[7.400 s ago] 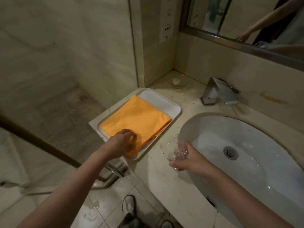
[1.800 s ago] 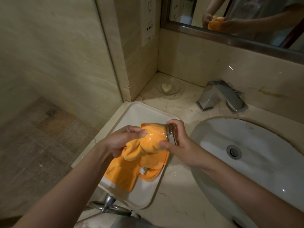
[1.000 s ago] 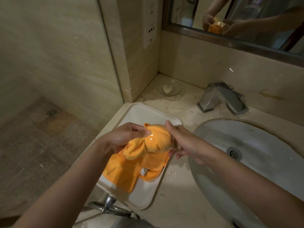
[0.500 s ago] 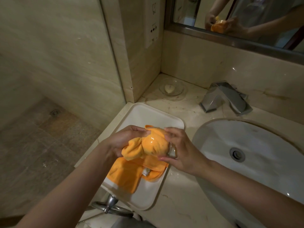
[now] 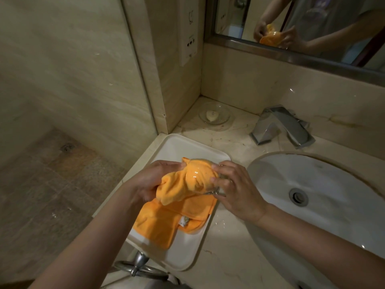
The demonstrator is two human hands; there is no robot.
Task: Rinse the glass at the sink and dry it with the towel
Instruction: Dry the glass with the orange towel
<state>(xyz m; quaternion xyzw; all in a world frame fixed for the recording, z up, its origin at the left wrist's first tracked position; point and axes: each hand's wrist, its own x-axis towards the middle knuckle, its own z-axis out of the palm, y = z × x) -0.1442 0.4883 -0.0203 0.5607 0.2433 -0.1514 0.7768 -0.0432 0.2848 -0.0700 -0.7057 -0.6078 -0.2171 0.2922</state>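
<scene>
Two hands work together above the tray (image 5: 183, 255). The right hand (image 5: 235, 190) curls its fingers round the base end of the glass (image 5: 200, 176), which lies on its side in the air over the tray's far half. The left hand (image 5: 154, 182) grips a bunch of the towel (image 5: 177, 215), whose other part is stuffed inside the glass so the orange shows through the wall.

Half a second ago the right fingers sat higher over the glass; now they have shifted round it, and the towel bunch has twisted a little. Seven seconds back the towel lay flat in the tray and the glass was bare. That suggests the rinse is over and the inside is being wiped by turning glass against cloth; the outside probably remains.

Around them: the sink (image 5: 270, 170) just right of the hands, the tap (image 5: 281, 126) behind it, a soap dish (image 5: 214, 116) in the tabletop (image 5: 225, 257) corner, a mirror (image 5: 312, 28) above. The towel's loose tail drapes into the tray. Nothing blocks the hands, though the sink rim is close beneath the glass.
</scene>
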